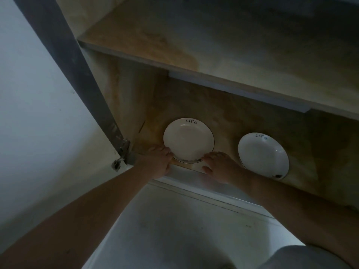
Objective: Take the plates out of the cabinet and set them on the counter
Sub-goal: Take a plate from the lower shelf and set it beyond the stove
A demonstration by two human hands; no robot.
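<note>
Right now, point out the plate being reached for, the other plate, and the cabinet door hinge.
Left plate (188, 139): head view, on its shallow centre.
Right plate (262, 154): head view, on its centre well.
Door hinge (123, 152): head view, on the metal bracket at the cabinet's lower left corner.

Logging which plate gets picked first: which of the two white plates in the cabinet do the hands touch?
The left plate: the left hand and right hand meet its near rim. The right plate sits apart, untouched.
</note>
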